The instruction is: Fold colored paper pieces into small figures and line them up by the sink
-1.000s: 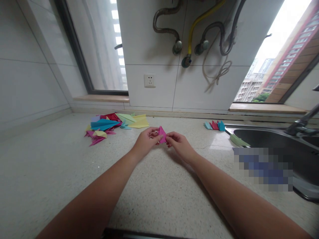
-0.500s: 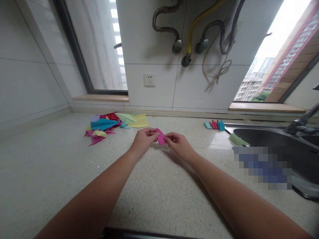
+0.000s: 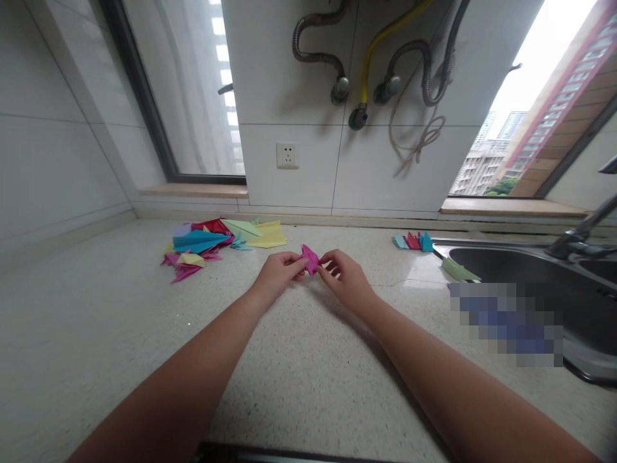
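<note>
Above the middle of the speckled countertop point(image 3: 289, 379), a small folded piece of magenta paper point(image 3: 310, 260) is held between my two hands. My left hand point(image 3: 281, 272) pinches its left side between thumb and fingers. On the other side, my right hand point(image 3: 343, 275) grips the right edge with thumb and fingertips. Creases and pointed corners show on the paper, but the fingers cover part of it.
A pile of folded coloured papers point(image 3: 200, 242) lies at the back left. Small folded paper pieces point(image 3: 413, 242) stand at the back right, beside the metal sink point(image 3: 506, 257). A pale green folded paper point(image 3: 459, 270) rests on the sink's edge, near a blurred-out patch.
The magenta paper has changed from a flat, slanted shape to a more pointed one with a flap spread out. My right hand has shifted its fingers slightly at the edge.
</note>
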{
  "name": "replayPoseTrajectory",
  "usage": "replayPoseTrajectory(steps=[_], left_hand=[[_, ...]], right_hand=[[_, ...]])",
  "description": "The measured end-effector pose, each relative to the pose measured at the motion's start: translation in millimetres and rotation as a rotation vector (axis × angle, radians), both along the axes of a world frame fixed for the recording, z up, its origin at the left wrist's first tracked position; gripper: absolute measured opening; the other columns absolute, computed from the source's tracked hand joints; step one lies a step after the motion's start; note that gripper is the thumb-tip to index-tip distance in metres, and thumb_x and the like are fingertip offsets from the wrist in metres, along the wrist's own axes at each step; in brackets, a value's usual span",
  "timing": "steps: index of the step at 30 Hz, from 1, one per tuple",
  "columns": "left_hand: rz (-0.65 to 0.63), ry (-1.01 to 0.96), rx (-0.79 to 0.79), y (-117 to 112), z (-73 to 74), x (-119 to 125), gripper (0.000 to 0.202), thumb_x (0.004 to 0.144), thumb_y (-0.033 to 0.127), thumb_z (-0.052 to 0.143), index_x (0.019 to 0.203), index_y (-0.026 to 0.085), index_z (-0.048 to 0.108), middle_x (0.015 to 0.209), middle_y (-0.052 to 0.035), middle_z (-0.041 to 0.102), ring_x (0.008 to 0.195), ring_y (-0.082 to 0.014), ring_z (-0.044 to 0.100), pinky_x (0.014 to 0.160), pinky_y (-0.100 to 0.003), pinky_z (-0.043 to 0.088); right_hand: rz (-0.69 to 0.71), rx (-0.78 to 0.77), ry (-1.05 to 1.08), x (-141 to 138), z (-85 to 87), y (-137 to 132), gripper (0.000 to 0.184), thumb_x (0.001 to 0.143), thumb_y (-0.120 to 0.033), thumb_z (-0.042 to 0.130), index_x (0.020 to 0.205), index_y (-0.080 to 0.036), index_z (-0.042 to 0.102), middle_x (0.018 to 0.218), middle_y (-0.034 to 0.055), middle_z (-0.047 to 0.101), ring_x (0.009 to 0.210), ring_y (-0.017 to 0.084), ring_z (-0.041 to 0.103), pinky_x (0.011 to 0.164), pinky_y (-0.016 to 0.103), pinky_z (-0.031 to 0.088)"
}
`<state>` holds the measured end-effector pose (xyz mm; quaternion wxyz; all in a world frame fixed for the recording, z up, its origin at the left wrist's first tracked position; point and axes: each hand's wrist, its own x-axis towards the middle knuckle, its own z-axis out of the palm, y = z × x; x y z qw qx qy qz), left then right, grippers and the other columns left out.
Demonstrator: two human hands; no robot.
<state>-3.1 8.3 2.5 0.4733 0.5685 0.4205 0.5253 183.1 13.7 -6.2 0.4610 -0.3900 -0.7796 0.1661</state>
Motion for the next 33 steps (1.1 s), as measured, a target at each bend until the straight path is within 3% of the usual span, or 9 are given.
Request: replayPoseTrajectory(steps=[6,12,18,23,28,33], left_hand=[[-0.057,-0.017,0.001,-1.1,0.6,1.8,0.031,0.074,0.042,0.076,0.084,0.012,0.074,0.082,-0.0073,0.07,0.074,-0.0152,0.063,0.072,-0.03,0.053],[-0.119,-0.048,0.005,-5.0,2.8,3.2,0.033,0.073,0.041,0.078,0.091,0.014,0.073,0.088,-0.0078,0.07,0.078,-0.0162,0.063,0.07,-0.03,0.053],[-0.106,-0.076,0.022,-7.4,4.9,1.3,0.045,0.078,0.052,0.071,0.1,0.013,0.072,0.091,-0.0108,0.071,0.076,-0.0175,0.062,0.06,-0.028,0.052],[-0.138,-0.097,0.0,-6.3,3.0,0.7,0.055,0.081,0.062,0.061,0.096,0.01,0.073,0.082,-0.0105,0.069,0.071,-0.0168,0.061,0.057,-0.026,0.049],[-0.121,-0.099,0.01,-4.9,2.6,0.1,0.059,0.083,0.065,0.056,0.093,0.01,0.072,0.079,-0.0107,0.067,0.07,-0.0174,0.061,0.054,-0.026,0.048],[-0.032,-0.085,0.077,-3.9,3.7,-1.8,0.043,0.083,0.054,0.063,0.095,0.013,0.071,0.082,-0.0076,0.067,0.07,-0.0155,0.06,0.054,-0.024,0.047]], right_hand=[[-0.034,0.083,-0.068,-3.5,-0.2,-4.9,0.022,0.079,-0.033,0.07,0.094,-0.02,0.058,0.091,0.0051,0.065,0.077,0.017,0.06,0.065,0.03,0.05],[-0.03,-0.049,0.106,-5.4,2.0,-3.5,0.023,0.078,-0.034,0.071,0.091,-0.02,0.06,0.087,0.0046,0.067,0.074,0.017,0.061,0.068,0.032,0.05],[0.188,-0.289,0.54,-4.9,3.5,3.0,0.031,0.075,-0.04,0.075,0.095,-0.02,0.06,0.095,0.005,0.068,0.077,0.015,0.062,0.071,0.031,0.051],[0.361,-0.438,0.719,-6.2,9.1,-4.6,0.026,0.076,-0.035,0.076,0.093,-0.022,0.062,0.092,0.0021,0.066,0.073,0.013,0.06,0.068,0.028,0.05],[0.409,-0.442,0.674,-6.6,9.9,-6.8,0.023,0.078,-0.034,0.075,0.094,-0.022,0.062,0.089,0.0016,0.065,0.072,0.012,0.06,0.067,0.028,0.049],[0.176,-0.167,0.345,0.5,5.4,1.0,0.024,0.079,-0.031,0.071,0.099,-0.022,0.061,0.092,0.0036,0.066,0.072,0.014,0.06,0.066,0.03,0.049]])
